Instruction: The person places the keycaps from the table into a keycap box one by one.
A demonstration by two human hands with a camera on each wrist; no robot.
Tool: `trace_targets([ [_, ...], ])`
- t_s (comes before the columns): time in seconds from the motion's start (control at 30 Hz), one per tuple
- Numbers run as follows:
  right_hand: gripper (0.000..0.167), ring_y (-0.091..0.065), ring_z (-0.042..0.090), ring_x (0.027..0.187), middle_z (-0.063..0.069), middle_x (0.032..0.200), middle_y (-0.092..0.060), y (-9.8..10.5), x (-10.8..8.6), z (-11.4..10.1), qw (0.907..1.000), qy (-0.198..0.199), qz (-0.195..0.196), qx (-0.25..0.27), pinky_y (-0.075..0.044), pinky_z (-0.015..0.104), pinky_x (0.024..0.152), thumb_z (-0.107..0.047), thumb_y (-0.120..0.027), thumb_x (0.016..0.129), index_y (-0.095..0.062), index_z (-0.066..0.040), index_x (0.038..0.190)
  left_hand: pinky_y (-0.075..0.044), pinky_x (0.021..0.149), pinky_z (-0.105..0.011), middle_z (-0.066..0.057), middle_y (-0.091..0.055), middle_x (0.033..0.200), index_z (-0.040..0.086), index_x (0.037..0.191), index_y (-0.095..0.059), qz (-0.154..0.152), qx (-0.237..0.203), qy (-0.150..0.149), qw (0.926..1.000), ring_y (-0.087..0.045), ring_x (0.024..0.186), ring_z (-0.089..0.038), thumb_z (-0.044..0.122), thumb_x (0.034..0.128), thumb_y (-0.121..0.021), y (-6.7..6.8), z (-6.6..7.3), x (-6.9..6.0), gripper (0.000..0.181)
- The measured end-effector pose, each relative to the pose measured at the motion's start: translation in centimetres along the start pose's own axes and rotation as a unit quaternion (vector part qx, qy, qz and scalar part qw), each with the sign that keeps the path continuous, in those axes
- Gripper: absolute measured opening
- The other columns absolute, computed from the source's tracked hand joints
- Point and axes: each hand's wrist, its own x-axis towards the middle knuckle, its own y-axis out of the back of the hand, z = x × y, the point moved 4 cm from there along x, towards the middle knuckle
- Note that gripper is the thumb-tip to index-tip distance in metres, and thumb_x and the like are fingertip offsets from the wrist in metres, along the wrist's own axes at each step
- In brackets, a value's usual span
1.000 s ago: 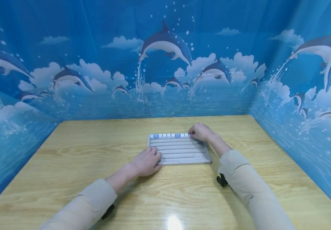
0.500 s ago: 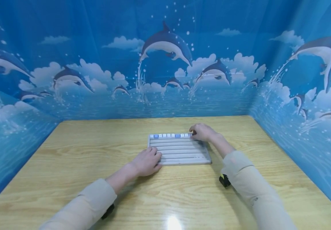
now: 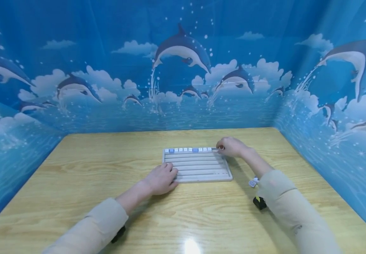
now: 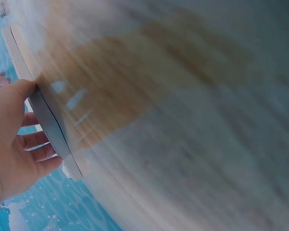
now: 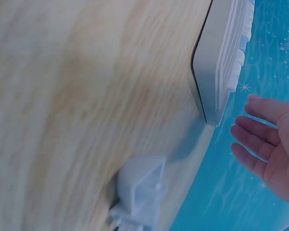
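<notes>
While the head view is taking in a wooden table (image 3: 183, 211) and a dolphin-printed curtain (image 3: 183, 53), a pale keyboard case (image 3: 195, 167) is lying just right of and below centre, with white and blue keycaps (image 3: 185, 150) lining its top row. At its lower left, the left hand (image 3: 162, 179) is gripping the edge; the right hand (image 3: 230, 146) is reaching over the upper right corner. Loose keycaps (image 3: 253, 182) are lying at lower right, beside the right sleeve (image 3: 278, 183).

In the left wrist view, thumb and fingers are clasping the case's edge from both sides, at the left.

In the right wrist view, the right hand is showing loosely bent fingers at the right, visibly holding nothing; the case is slanting across the upper right.
</notes>
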Motion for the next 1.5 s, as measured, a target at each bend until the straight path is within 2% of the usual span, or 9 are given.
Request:
trace_targets([
  [0.2,0.018,-0.061,0.02,0.078,0.01,0.088,-0.066,0.5,-1.4,-0.1,0.9999,0.012,0.006,-0.004,-0.049,0.037,0.074,-0.01,-0.062,0.087,-0.067,0.002,0.099,-0.04,0.07,-0.033,-0.004,-0.043,0.087,0.01,0.094,-0.052,0.005,0.004,-0.002,1.0,-0.04,0.079,-0.018,0.036,0.0922,-0.054,0.1,0.0,-0.1,0.026],
  [0.37,0.019,-0.06,0.02,0.078,0.008,0.086,-0.065,1.1,-3.2,0.1,1.0,0.003,-0.004,0.004,-0.049,0.039,0.075,-0.011,-0.063,0.086,-0.066,0.003,0.098,-0.04,0.069,-0.033,-0.005,-0.043,0.087,0.01,0.094,-0.052,0.008,0.002,-0.004,1.0,-0.04,0.079,-0.019,0.035,0.092,-0.054,0.0,0.0,0.0,0.026],
  [0.57,0.011,-0.058,0.018,0.076,0.002,0.081,-0.063,1.2,-5.9,0.7,0.9969,-0.012,-0.072,0.03,-0.047,0.036,0.072,-0.007,-0.064,0.081,-0.066,0.0,0.089,-0.041,0.069,-0.034,-0.005,-0.043,0.087,0.009,0.093,-0.052,0.012,0.0,-0.007,0.9999,-0.04,0.079,-0.019,0.034,0.0916,-0.055,0.1,0.0,0.0,0.025],
  [0.73,0.01,-0.051,0.014,0.071,-0.001,0.078,-0.057,0.8,-8.2,1.3,0.9868,-0.049,-0.136,0.073,-0.044,0.031,0.065,-0.005,-0.066,0.076,-0.063,-0.005,0.085,-0.041,0.069,-0.033,-0.005,-0.044,0.088,0.01,0.094,-0.053,0.011,0.001,-0.004,0.9999,-0.041,0.08,-0.019,0.035,0.0916,-0.055,0.1,0.0,0.1,0.025],
  [0.9,0.014,-0.045,0.012,0.067,-0.003,0.074,-0.051,0.0,-9.7,1.2,0.9813,-0.047,-0.156,0.102,-0.04,0.028,0.062,-0.006,-0.07,0.072,-0.06,-0.008,0.082,-0.041,0.071,-0.033,-0.005,-0.044,0.089,0.01,0.095,-0.053,0.003,0.005,0.002,1.0,-0.042,0.082,-0.019,0.037,0.0919,-0.054,-0.1,-0.1,0.2,0.027],
  [1.13,0.02,-0.042,0.012,0.067,-0.002,0.075,-0.049,-1.1,-10.4,0.5,0.9765,-0.059,-0.187,0.089,-0.038,0.027,0.06,-0.001,-0.069,0.068,-0.057,-0.01,0.081,-0.041,0.071,-0.034,-0.006,-0.044,0.088,0.009,0.095,-0.053,0.004,0.004,-0.002,1.0,-0.042,0.082,-0.02,0.036,0.092,-0.055,0.0,-0.2,0.1,0.027],
  [1.3,0.02,-0.041,0.012,0.064,-0.003,0.071,-0.047,-1.2,-10.1,0.0,0.9809,-0.051,-0.18,0.052,-0.036,0.026,0.058,0.003,-0.065,0.066,-0.054,-0.01,0.076,-0.041,0.071,-0.034,-0.005,-0.043,0.088,0.009,0.095,-0.053,0.006,0.005,-0.004,1.0,-0.042,0.082,-0.02,0.036,0.0921,-0.054,0.1,-0.2,0.1,0.027],
  [1.5,0.02,-0.044,0.012,0.065,-0.002,0.073,-0.05,-1.4,-9.9,-0.1,0.9805,-0.067,-0.177,0.054,-0.039,0.026,0.058,0.005,-0.064,0.066,-0.056,-0.01,0.077,-0.042,0.076,-0.036,-0.006,-0.045,0.089,0.009,0.095,-0.053,0.004,0.004,-0.009,0.9999,-0.044,0.084,-0.021,0.035,0.0918,-0.054,-0.1,-0.2,0.1,0.026],
])
